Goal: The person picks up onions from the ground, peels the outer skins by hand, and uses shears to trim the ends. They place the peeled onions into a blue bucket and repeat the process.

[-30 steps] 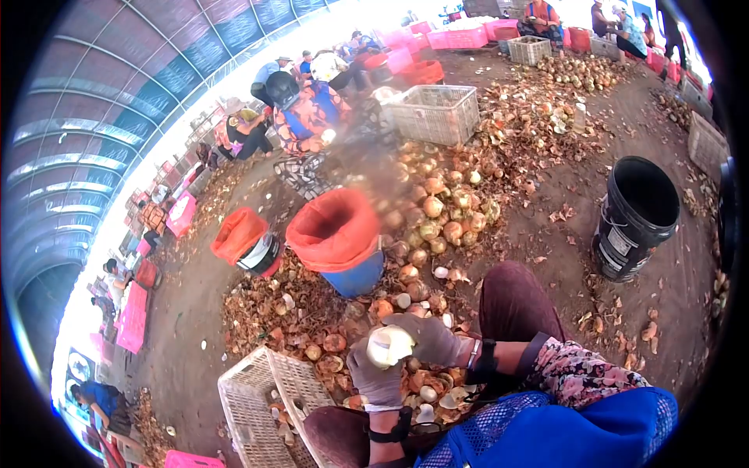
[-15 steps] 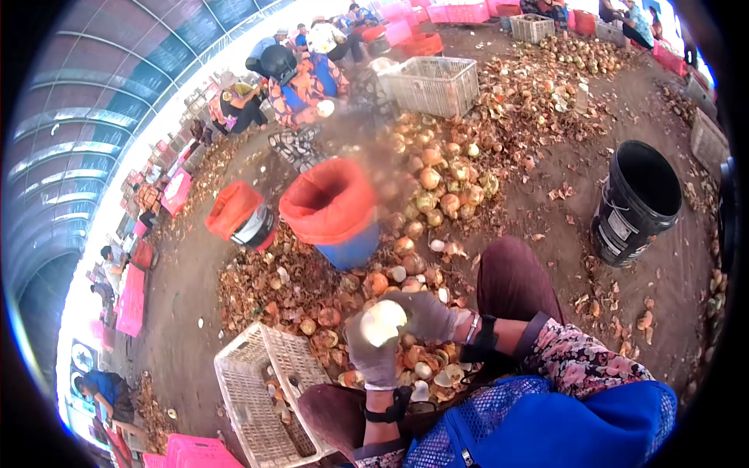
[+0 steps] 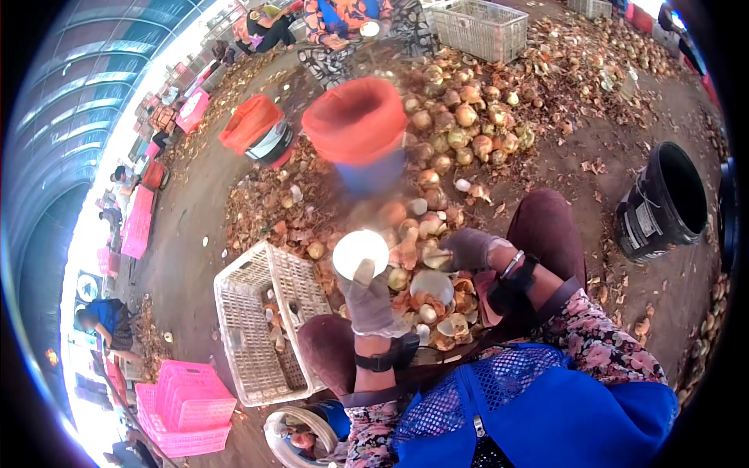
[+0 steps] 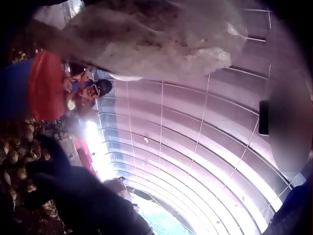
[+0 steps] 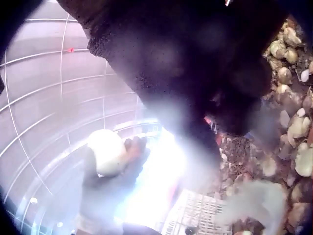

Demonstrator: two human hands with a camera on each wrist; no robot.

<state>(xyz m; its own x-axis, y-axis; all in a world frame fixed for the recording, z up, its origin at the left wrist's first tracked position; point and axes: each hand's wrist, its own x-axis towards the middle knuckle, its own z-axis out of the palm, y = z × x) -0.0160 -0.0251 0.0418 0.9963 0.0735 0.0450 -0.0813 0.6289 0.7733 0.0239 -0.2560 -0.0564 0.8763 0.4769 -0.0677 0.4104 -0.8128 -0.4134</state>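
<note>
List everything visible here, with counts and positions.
round peeled fruit: one, white, raised at centre
unpeeled round fruits: a pile, brown-tan, ground ahead
husk scraps: many, brown, around the pile
orange-lined plastic buckets: two, nearer one blue, beyond the hands
plastic mesh crate: one, white, left of the knees
black plastic bucket: one, right
pink plastic crates: stacked, lower left
left hand: gloved, grips the peeled fruit
right hand: gloved, down at the pile

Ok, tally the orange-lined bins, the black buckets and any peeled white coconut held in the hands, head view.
orange-lined bins: 2
black bucket: 1
peeled white coconut, in the left hand: 1
total: 4
</note>
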